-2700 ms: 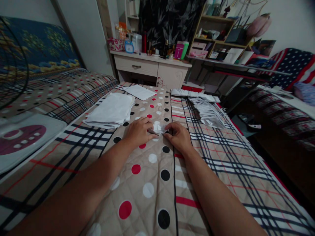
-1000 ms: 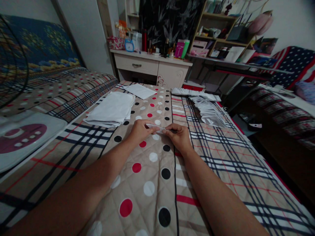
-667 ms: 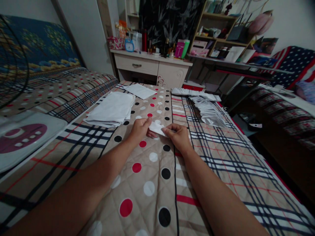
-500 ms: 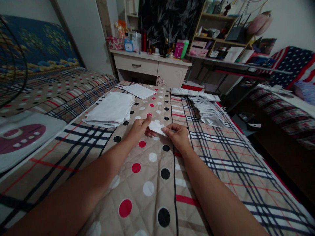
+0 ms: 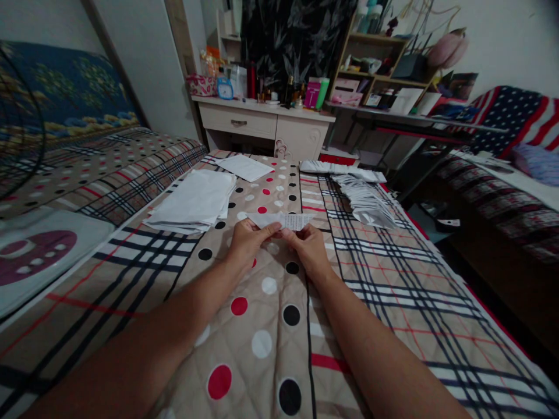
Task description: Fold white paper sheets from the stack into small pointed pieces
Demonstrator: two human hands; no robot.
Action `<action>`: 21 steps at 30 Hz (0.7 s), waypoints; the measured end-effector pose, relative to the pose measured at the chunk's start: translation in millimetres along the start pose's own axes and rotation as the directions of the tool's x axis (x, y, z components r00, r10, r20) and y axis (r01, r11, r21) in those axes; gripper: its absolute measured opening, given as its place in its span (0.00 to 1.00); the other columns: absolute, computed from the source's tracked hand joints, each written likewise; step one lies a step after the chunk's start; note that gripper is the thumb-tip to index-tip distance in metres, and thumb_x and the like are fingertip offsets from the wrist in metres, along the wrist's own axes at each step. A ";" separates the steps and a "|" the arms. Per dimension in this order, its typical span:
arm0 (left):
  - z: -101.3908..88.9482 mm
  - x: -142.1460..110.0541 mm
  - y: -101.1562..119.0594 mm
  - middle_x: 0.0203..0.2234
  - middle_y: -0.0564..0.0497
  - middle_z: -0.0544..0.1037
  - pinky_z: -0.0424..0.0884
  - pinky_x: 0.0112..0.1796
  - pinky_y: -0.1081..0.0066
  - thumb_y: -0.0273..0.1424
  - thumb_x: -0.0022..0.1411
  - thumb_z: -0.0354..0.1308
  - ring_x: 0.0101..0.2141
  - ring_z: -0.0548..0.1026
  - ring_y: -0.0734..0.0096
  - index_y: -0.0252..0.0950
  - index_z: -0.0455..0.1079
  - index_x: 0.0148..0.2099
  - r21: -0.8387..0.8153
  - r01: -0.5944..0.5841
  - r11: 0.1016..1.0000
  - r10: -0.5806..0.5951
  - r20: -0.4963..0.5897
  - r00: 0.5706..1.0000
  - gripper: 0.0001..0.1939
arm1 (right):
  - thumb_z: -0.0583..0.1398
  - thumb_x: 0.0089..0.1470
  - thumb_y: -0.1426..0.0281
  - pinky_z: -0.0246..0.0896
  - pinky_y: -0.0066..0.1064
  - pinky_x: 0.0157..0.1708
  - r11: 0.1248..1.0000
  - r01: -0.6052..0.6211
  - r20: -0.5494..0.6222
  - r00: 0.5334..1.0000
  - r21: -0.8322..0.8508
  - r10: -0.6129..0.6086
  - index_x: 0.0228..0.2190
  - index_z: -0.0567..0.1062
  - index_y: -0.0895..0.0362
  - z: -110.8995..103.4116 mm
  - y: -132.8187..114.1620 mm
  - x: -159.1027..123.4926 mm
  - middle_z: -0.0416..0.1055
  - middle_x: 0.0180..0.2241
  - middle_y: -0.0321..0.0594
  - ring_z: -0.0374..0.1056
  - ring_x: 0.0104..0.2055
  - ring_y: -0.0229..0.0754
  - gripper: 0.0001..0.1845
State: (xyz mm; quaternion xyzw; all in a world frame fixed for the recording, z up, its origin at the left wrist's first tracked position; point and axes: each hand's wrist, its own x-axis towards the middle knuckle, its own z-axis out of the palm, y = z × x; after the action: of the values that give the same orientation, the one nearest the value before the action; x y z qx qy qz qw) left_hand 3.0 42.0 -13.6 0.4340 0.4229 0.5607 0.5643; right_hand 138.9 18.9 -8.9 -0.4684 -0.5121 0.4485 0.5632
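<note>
Between my two hands a narrow folded paper leaflet (image 5: 297, 222) is stretched out lengthwise, with small print showing on its right half. My left hand (image 5: 252, 235) pinches its left part, thumb along the lower edge. The right part is gripped by my right hand (image 5: 309, 243), whose thumb nearly meets the left one. To the left lies a stack of white paper sheets (image 5: 194, 198), with a separate white sheet (image 5: 247, 167) behind it. On the right, a row of folded leaflets (image 5: 364, 201) lies fanned out, and another row of folded papers (image 5: 343, 170) runs behind it.
A quilted bedspread (image 5: 262, 314) with dots and checks covers the bed under my arms. A white and purple package (image 5: 48, 250) lies at the left edge. Beyond the bed stand a white dresser (image 5: 240, 119) with bottles on top and a desk with shelves (image 5: 388, 78).
The leaflet, bunched and tilted before, is now a straight level strip with print showing. My hands have turned inward, and their thumbs have come close together.
</note>
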 end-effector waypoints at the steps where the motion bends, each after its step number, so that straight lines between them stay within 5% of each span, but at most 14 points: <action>1: 2.2 -1.2 -0.8 0.21 0.50 0.78 0.67 0.25 0.73 0.39 0.40 0.73 0.22 0.73 0.73 0.32 0.75 0.27 0.001 -0.016 1.000 0.016 0.006 1.000 0.17 | 0.67 0.42 0.53 0.53 0.28 0.19 1.000 -0.006 0.013 1.000 -0.013 0.006 0.25 0.73 0.56 2.0 0.4 -1.2 0.69 0.21 0.36 0.59 0.20 0.36 0.19; 11: 9.7 -10.6 5.7 0.20 0.48 0.79 0.65 0.26 0.73 0.35 0.41 0.72 0.22 0.76 0.70 0.31 0.74 0.29 -0.076 0.061 0.995 -0.056 0.066 0.996 0.16 | 0.62 0.50 0.54 0.48 0.27 0.18 0.999 0.003 -0.039 0.999 0.053 -0.001 0.15 0.68 0.56 0.4 7.3 -2.9 0.61 0.14 0.32 0.54 0.17 0.33 0.23; 21: 1.4 -5.4 3.6 0.24 0.42 0.81 0.69 0.29 0.71 0.36 0.60 0.59 0.27 0.80 0.66 0.33 0.65 0.30 -0.263 0.164 0.951 -0.143 0.097 0.985 0.12 | 0.63 0.48 0.51 0.54 0.27 0.18 0.962 -0.127 0.026 0.992 0.240 0.125 0.20 0.71 0.56 2.8 5.0 -3.3 0.69 0.19 0.36 0.60 0.17 0.35 0.21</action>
State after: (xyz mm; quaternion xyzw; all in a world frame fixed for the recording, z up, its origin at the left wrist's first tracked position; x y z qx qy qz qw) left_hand 3.3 36.6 -9.8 0.3403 0.3531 0.5504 0.6758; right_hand 135.8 16.6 -14.2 -0.4256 -0.4259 0.5450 0.5835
